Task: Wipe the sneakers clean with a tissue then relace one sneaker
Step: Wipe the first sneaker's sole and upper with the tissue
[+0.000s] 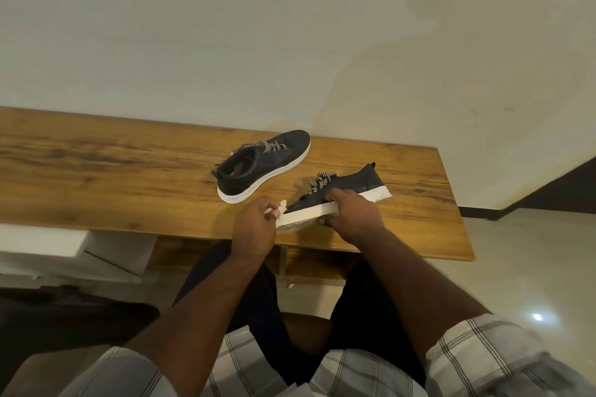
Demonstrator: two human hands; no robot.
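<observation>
**Wiping the sole edge of a tipped sneaker**

At the left of the action, the left hand pinches a small crumpled white tissue between curled fingers and thumb, pressing it against the toe end of the white rubber sole. That suits the job: the tissue meets the sole's side wall, where dirt would show most.

Just to its right, the dark canvas sneaker with a white sole and black-and-white patterned laces is tipped onto its side at the near edge of the long brown wooden table, apparently so the sole edge faces up toward the tissue. The right hand grips it at mid-length, fingers curled over the upper and thumb under the sole, steadying it against the wiping push.

Behind and between the hands, the second dark sneaker with matching laces stands upright on the table, apart from the held one, probably waiting its turn. Both shoes appear laced, so relacing is not yet begun.
</observation>
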